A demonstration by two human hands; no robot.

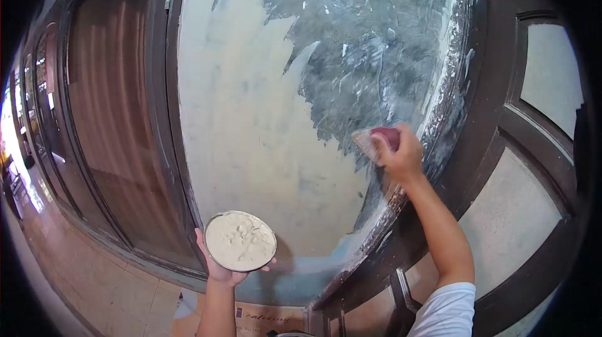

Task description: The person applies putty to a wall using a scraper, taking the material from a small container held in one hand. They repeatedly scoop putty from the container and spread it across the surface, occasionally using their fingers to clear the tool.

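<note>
Left hand (pixel 219 268) cups round pan of white putty (pixel 240 241) from below, near wall's (pixel 251 124) lower edge. Right hand (pixel 401 152) grips red-handled scraper (pixel 375 139), blade pressed flat against wall's right edge.

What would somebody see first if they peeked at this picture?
Probably the big wall panel in the middle, pale and smooth on its left, rough grey on its upper right. The right hand presses a red-handled scraper against it. Lower down, the left hand holds up a round pan of white paste.
</note>
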